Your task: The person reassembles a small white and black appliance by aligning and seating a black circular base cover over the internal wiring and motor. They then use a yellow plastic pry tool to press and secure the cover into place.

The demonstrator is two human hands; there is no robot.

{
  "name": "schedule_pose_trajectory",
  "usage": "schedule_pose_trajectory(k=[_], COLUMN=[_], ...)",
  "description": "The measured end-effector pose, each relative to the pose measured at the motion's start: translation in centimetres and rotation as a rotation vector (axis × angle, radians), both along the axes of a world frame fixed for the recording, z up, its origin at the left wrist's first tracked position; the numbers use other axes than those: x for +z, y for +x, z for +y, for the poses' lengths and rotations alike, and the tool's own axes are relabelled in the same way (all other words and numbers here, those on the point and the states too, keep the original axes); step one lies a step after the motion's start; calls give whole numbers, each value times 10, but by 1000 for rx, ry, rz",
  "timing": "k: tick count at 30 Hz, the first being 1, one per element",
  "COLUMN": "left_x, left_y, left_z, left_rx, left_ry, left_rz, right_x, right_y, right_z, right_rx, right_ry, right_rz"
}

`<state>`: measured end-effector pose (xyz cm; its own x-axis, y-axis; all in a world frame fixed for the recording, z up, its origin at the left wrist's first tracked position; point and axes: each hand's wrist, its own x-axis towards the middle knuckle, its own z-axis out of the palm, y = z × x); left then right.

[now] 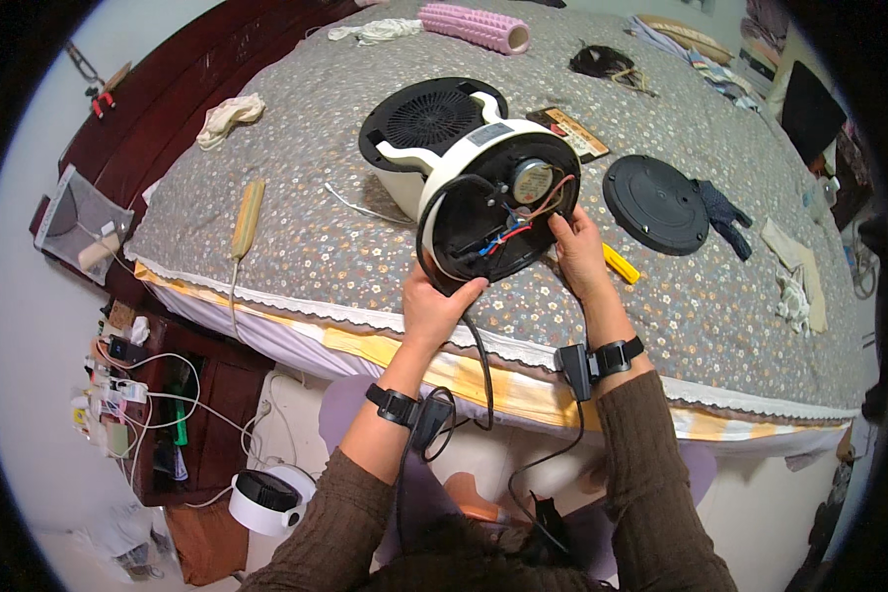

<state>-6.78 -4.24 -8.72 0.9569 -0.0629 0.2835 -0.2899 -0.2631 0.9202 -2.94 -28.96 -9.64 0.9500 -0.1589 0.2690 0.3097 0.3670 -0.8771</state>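
White-and-black round-bodied plastic appliance (464,222), tilted w/ uncovered underside twd front edge of grey floral-print fabric bed (306,237), at abt mid-bed. Held at one side of rim by bare left hand (436,306), at other side by bare right hand (582,259); both curled round rim. Exposed inside: round silver motor-like part (532,182), thin red & blue wires (503,237). Apparently at inspection stage, prob. checking wiring. Next move likely calls for steadying rim w/ one hand, freeing other for wires, w/o tugging. Flat round black plastic disc (654,204), poss. the cover, on bed's right part; slim yellow tool (622,264) on bed too, nearer front edge, not in hand.
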Motion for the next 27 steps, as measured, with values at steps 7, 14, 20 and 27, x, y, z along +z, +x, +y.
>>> schedule_pose_trajectory(k=[7, 14, 20, 27], left_x=[-1, 4, 12, 26], left_y=[1, 1, 1, -2], left_z=[-2, -4, -7, -2], left_rx=[23, 53, 83, 41], left_ry=[70, 165, 257, 235], left_rz=[-120, -185, -213, -193], right_x=[-4, -3, 8, 47], right_y=[4, 1, -5, -9], right_z=[-2, -3, 1, -32], right_rx=[-16, -19, 56, 153], right_ry=[27, 25, 162, 136], right_rz=[68, 147, 118, 327])
